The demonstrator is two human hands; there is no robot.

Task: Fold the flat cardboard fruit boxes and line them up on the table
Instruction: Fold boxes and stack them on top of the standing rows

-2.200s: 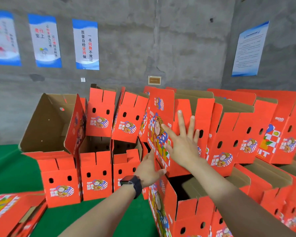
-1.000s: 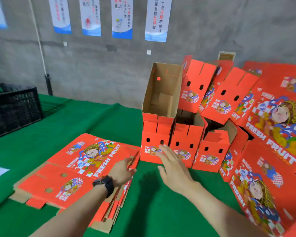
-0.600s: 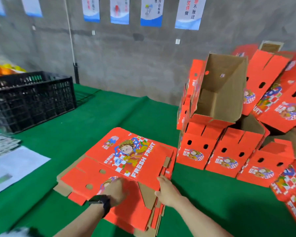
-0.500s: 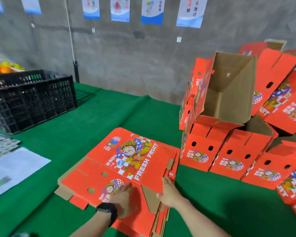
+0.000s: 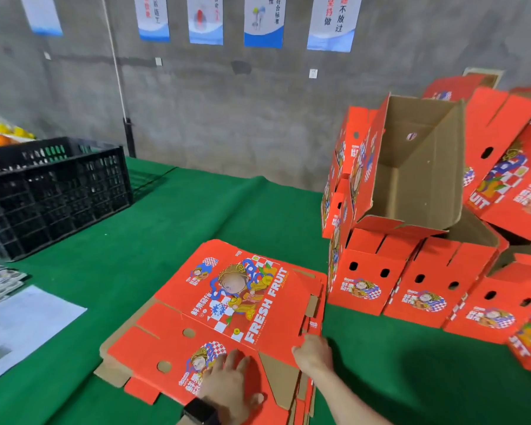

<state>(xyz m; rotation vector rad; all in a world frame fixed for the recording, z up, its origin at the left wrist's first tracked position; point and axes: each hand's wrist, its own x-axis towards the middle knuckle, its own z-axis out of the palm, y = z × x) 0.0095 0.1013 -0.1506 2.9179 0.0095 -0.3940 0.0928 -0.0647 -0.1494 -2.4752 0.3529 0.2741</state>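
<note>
A stack of flat red cardboard fruit boxes (image 5: 227, 305) lies on the green table in front of me, printed side up. My left hand (image 5: 227, 384) rests flat on the near panel of the top sheet, fingers spread. My right hand (image 5: 313, 352) grips the right edge of the top sheet, fingers curled under it. Several folded red boxes (image 5: 417, 283) stand in a row to the right, with more piled on top; one upper box (image 5: 411, 167) lies tipped with its brown inside facing me.
A black plastic crate (image 5: 52, 191) stands at the far left of the green table (image 5: 196, 210), with oranges behind it. White papers (image 5: 22, 326) lie at the left edge. A grey wall with posters runs behind.
My view swung left from the piled folded boxes to the flat stack. Both hands came down onto the top sheet; the left slid onto its near panel, the right took its right edge.
</note>
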